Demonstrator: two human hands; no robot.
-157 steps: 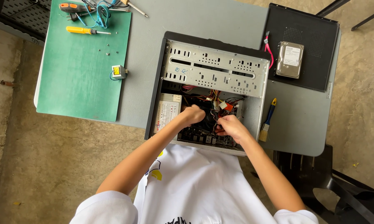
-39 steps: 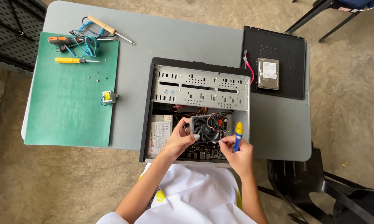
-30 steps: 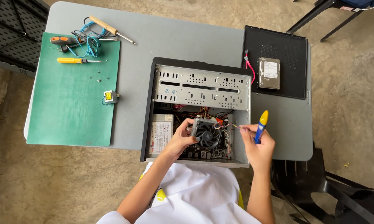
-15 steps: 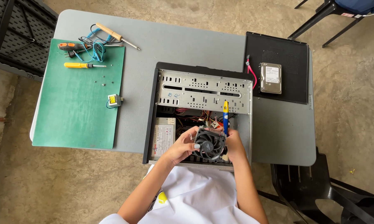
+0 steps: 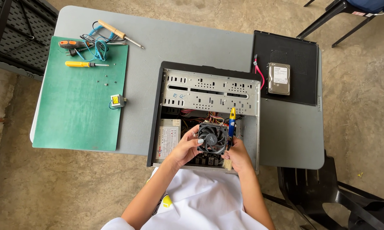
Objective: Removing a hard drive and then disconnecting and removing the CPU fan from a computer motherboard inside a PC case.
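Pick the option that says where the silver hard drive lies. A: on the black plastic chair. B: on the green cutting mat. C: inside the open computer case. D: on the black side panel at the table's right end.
D: the silver hard drive rests flat on the black side panel, beside the open computer case, not in it.

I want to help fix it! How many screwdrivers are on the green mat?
2, maybe more. An orange-handled screwdriver lies at the green mat's top edge, and a yellow-handled screwdriver lies just below it. The blue cable beside them could hide another.
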